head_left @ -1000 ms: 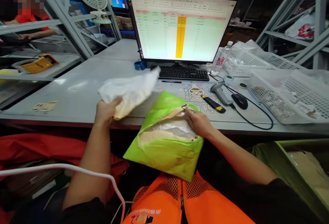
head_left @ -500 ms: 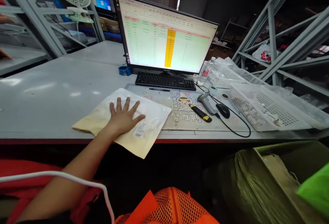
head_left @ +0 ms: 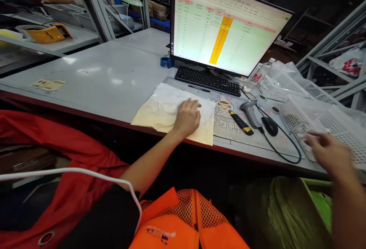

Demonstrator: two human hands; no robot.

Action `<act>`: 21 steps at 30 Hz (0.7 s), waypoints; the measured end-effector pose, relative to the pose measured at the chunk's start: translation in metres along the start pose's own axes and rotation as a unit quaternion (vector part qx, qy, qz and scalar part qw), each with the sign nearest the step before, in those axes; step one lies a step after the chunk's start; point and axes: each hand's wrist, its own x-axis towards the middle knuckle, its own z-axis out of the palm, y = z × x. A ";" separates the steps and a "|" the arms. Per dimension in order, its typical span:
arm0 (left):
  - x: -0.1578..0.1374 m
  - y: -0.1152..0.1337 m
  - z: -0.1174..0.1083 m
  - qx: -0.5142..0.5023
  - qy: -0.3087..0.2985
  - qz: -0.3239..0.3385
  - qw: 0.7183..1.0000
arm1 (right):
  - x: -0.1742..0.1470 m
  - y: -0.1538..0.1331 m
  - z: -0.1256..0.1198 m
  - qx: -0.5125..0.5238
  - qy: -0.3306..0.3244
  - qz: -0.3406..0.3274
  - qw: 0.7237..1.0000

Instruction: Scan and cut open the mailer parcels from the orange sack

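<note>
Standing between metal racks (head_left: 96,8), the gray table (head_left: 85,81) bears a pale packet (head_left: 164,108).

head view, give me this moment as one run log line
left hand: resting on pale packet | right hand: blurred, near white basket, no held item visible | box cutter: right of packet | scanner: beside mouse

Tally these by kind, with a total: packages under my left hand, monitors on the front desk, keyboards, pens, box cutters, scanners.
Package under your left hand: 1
Monitor: 1
Keyboard: 1
Pen: 1
Box cutter: 1
Scanner: 1
Total: 6
</note>
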 end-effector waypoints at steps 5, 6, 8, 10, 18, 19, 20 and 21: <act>-0.052 0.034 0.021 -0.003 -0.214 0.186 0.959 | 0.066 -0.091 0.093 -0.029 -0.067 -0.072 0.995; -0.059 0.037 0.030 0.024 -0.232 0.187 0.954 | 0.074 -0.107 0.107 -0.045 -0.084 -0.053 0.994; -0.064 0.043 0.048 0.056 -0.246 0.171 0.952 | 0.084 -0.133 0.128 -0.062 -0.133 -0.008 0.989; -0.055 0.049 0.065 0.059 -0.245 0.146 0.957 | 0.089 -0.149 0.140 -0.067 -0.162 0.025 0.984; -0.013 0.066 0.090 0.037 -0.234 0.144 0.961 | 0.083 -0.178 0.109 -0.030 -0.144 0.019 0.989; -0.014 0.064 0.090 0.028 -0.233 0.169 0.957 | 0.077 -0.181 0.093 0.002 -0.170 -0.010 0.985; -0.016 0.062 0.090 0.021 -0.235 0.192 0.953 | 0.069 -0.184 0.077 0.040 -0.217 -0.050 0.974; -0.019 0.061 0.089 0.018 -0.239 0.208 0.948 | 0.060 -0.188 0.061 0.080 -0.279 -0.092 0.952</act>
